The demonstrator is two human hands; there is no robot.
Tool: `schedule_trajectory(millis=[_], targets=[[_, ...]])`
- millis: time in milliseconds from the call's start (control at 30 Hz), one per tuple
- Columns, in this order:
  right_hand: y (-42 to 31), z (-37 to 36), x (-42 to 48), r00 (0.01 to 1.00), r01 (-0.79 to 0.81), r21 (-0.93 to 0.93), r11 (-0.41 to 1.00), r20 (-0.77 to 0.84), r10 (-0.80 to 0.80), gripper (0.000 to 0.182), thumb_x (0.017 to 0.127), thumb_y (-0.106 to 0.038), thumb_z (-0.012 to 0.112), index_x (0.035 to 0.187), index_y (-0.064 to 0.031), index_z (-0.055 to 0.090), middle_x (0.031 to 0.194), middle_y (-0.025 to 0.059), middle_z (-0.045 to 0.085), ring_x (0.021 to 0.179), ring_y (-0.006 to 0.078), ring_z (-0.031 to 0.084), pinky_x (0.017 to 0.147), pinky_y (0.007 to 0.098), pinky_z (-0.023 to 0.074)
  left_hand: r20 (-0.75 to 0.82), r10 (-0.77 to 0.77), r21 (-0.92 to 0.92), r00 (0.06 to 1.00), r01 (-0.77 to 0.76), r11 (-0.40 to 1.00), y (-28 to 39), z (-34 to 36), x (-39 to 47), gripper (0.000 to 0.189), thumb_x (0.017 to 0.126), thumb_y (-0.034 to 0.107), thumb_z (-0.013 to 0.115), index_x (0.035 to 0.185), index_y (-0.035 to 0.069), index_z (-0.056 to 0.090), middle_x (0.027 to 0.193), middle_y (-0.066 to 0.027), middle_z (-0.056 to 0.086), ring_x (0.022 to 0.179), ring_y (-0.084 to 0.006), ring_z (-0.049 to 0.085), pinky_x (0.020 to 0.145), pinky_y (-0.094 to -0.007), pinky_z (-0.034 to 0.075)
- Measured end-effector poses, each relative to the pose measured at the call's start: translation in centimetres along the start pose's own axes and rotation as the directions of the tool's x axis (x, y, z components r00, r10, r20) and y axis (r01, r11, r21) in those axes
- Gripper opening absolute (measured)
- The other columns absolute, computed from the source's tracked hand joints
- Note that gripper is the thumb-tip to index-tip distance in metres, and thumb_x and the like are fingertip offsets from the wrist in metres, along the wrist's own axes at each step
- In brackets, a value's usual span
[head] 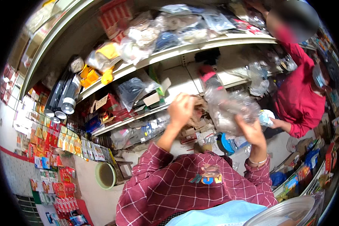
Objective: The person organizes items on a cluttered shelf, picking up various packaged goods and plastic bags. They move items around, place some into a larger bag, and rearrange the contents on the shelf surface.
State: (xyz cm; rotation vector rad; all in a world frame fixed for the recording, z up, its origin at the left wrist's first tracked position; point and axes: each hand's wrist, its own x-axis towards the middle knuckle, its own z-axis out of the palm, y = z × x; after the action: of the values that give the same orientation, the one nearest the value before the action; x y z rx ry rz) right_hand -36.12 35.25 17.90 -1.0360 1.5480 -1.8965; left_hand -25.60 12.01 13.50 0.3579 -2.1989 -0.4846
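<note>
Clear plastic packaging (231,110), shiny and crumpled, hangs before my chest, its contents blurred. My right hand (251,130) grips its lower right side, the thumb on the near face. To the left, my left hand (182,110) is raised with curled fingers, and a brown crumpled material (197,108) hangs from it; blur hides whether this is cloth or paper. Just beyond the plastic, a black and red item (210,76) rests by the middle shelf (178,94), partly covered by the packaging.
Bagged goods (172,24) crowd the upper shelf (169,58). Black cylinders (66,96) stand at its left end. A co-worker in a red top (293,96) stands at right, holding a pale blue and white item (266,118). A green bucket (105,175) stands lower left.
</note>
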Motion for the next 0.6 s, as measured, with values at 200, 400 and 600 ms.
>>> schedule_trajectory(millis=[200, 400, 600], targets=[[-3.7, 6.9, 9.6, 0.997, 0.081, -0.357, 0.930, 0.017, -0.081, 0.043, 0.092, -0.027, 0.047, 0.120, 0.0060, 0.046, 0.122, 0.0153, 0.050, 0.117, 0.0245, 0.045, 0.100, 0.0328, 0.0304, 0.118, -0.292, -0.262, 0.949, 0.314, 0.913, -10.6, -5.4, -6.3, 0.029, 0.091, 0.018, 0.043, 0.073, -0.003, 0.049, 0.070, -0.0143, 0.046, 0.064, -0.0274, 0.045, 0.061, -0.0329, 0.038], [-11.5, 21.7, 24.9, 0.977, -0.112, 0.502, 0.858, 0.214, 0.002, 0.035, 0.088, -0.029, 0.053, 0.109, -0.0010, 0.054, 0.103, 0.0094, 0.060, 0.100, 0.0233, 0.057, 0.085, 0.0369, 0.0479, 0.050, -0.489, -0.435, 0.871, 0.460, 0.774, -14.8, -9.5, -12.1, 0.028, 0.093, 0.018, 0.042, 0.078, -0.004, 0.050, 0.068, -0.0087, 0.043, 0.064, -0.0154, 0.041, 0.062, -0.0295, 0.038], [-12.5, 32.1, 35.8, 0.977, 0.007, 0.447, 0.894, 0.187, -0.101, 0.032, 0.089, -0.017, 0.049, 0.110, 0.0081, 0.049, 0.104, 0.0203, 0.056, 0.096, 0.0279, 0.059, 0.082, 0.0323, 0.0532, -0.052, -0.639, -0.506, 0.768, 0.531, 0.680, -15.7, -12.1, -12.3, 0.029, 0.093, 0.019, 0.041, 0.078, -0.003, 0.051, 0.068, -0.0046, 0.044, 0.065, -0.0129, 0.040, 0.063, -0.0269, 0.037]])
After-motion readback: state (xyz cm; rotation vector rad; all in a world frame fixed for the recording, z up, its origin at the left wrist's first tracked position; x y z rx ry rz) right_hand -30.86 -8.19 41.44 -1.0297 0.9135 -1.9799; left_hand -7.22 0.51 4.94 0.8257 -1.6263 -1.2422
